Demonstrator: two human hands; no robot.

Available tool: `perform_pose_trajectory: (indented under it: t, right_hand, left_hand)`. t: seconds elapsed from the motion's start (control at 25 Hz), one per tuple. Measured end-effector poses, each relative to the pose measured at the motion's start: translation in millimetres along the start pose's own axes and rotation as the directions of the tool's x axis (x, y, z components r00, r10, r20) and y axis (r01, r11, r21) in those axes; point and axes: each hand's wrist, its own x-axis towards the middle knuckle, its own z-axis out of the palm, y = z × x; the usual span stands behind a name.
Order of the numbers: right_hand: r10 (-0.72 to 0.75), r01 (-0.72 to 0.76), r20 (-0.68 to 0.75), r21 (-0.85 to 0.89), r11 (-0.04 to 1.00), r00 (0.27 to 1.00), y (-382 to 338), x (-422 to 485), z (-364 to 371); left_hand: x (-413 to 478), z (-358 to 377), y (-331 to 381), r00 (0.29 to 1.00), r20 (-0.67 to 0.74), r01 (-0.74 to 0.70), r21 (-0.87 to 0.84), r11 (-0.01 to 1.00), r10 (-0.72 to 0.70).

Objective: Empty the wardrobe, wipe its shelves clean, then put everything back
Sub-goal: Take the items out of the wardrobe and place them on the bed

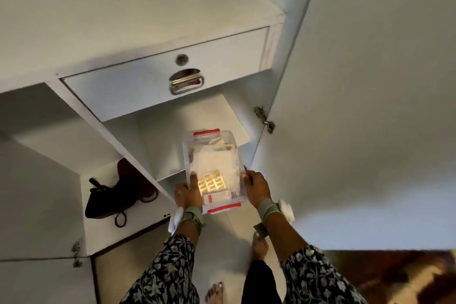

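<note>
The left grip (188,192) and right grip (256,186) clasp the long sides of a clear plastic box (214,155) with red clasps, the left thumb lying on its lid. Low at frame centre, the box holds pill strips and is at the front of the wardrobe shelf (187,118) under the drawer (138,86). A dark bag (108,195) lies in the lower-left compartment.

You hold the clear plastic box (213,155) between your left hand (187,192) and right hand (256,186). It is closed, with red clips at both short ends, and blister packs and small cartons show inside. Its far end is over the front edge of the white shelf (172,136) in the open wardrobe (148,7). A dark bag (111,195) lies in the left compartment.
</note>
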Motion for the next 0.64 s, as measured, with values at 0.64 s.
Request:
perform_pose_trajectory:
  t: [0.64]
  right_hand:
    - [0.573,-0.434,-0.3,0.418,0.798,0.763,213.8,-260.2,-84.0]
  left_hand:
    - [-215.3,75.1,-118.5,0.749,0.649,-0.423,0.315,0.849,0.133]
